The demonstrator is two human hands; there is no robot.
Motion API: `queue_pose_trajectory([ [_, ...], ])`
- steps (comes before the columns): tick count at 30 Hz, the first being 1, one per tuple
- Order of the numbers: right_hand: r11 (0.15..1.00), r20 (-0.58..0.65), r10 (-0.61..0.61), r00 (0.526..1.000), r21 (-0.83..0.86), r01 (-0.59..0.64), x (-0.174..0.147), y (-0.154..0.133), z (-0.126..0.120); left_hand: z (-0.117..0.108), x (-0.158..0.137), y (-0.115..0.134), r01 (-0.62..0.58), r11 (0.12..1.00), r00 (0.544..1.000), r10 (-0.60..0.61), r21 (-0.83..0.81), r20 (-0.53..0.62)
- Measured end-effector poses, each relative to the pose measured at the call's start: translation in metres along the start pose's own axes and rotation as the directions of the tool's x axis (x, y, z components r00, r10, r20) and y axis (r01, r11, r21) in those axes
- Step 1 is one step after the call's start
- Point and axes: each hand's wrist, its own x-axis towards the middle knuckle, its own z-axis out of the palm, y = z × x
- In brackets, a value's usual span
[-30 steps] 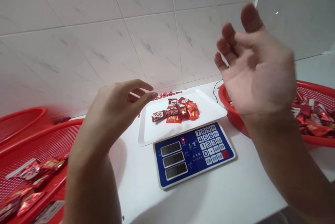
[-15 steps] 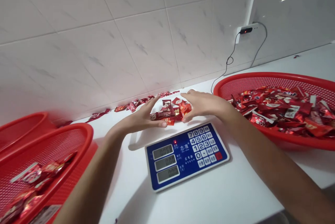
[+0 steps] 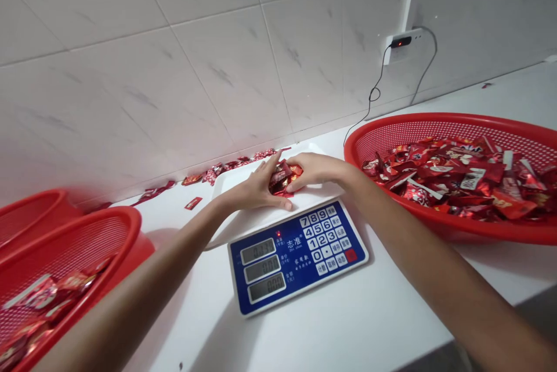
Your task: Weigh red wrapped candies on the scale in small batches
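Red wrapped candies (image 3: 281, 174) lie bunched on the white weighing tray (image 3: 232, 177) of a blue-fronted digital scale (image 3: 296, 256). From the left, my left hand (image 3: 259, 187) cups the bunch, its thumb along the near side and its fingers curving round the far side. My right hand (image 3: 311, 170) closes on the same candies from the right, with its fingertips partly hidden behind them. Both hands press the bunch between them, low over the tray. The scale's displays are lit, the top one reading roughly 0.33.
A red mesh basket (image 3: 435, 118) full of candies stands at the right. Two red baskets, one at the near left (image 3: 130, 221) and another behind it (image 3: 65, 195), flank the other side. Loose candies (image 3: 217, 170) line the tiled wall; a single one (image 3: 193, 203) lies left of the tray.
My hands have come together and closed round the candies. The top display has gone up. A single candy now shows left of the tray, and the view has shifted slightly.
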Motion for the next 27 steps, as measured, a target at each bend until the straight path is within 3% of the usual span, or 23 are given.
queue_pose_trajectory([
  [3,0.998,-0.031,-0.018,0.999,0.060,0.020,-0.003,-0.005,0.003,0.006,0.005,0.007,-0.068,0.998,0.994,0.068,0.002,-0.080],
  [7,0.996,-0.065,0.073,0.995,0.055,-0.070,-0.008,-0.018,0.009,0.014,-0.003,0.018,-0.110,0.994,0.983,0.109,0.001,-0.145],
  [10,1.000,-0.054,0.025,0.998,0.008,-0.024,-0.010,-0.022,0.009,0.017,-0.011,0.019,-0.106,0.993,0.972,0.115,0.052,-0.206],
  [13,0.999,-0.037,-0.011,0.999,-0.046,0.010,-0.010,-0.019,0.005,0.019,-0.016,0.017,-0.057,0.990,0.960,0.090,0.131,-0.265],
  [16,0.996,-0.057,0.048,0.997,-0.070,-0.052,-0.009,-0.012,0.002,0.021,-0.019,0.018,0.013,0.979,0.949,0.053,0.205,-0.311],
  [22,0.976,-0.254,0.181,0.950,-0.077,-0.206,-0.002,-0.001,0.008,0.024,-0.020,0.028,0.115,0.944,0.928,0.009,0.309,-0.372],
  [27,0.963,-0.241,0.183,0.953,-0.153,-0.223,-0.002,-0.004,0.011,0.028,-0.022,0.033,0.182,0.910,0.925,-0.031,0.371,-0.378],
])
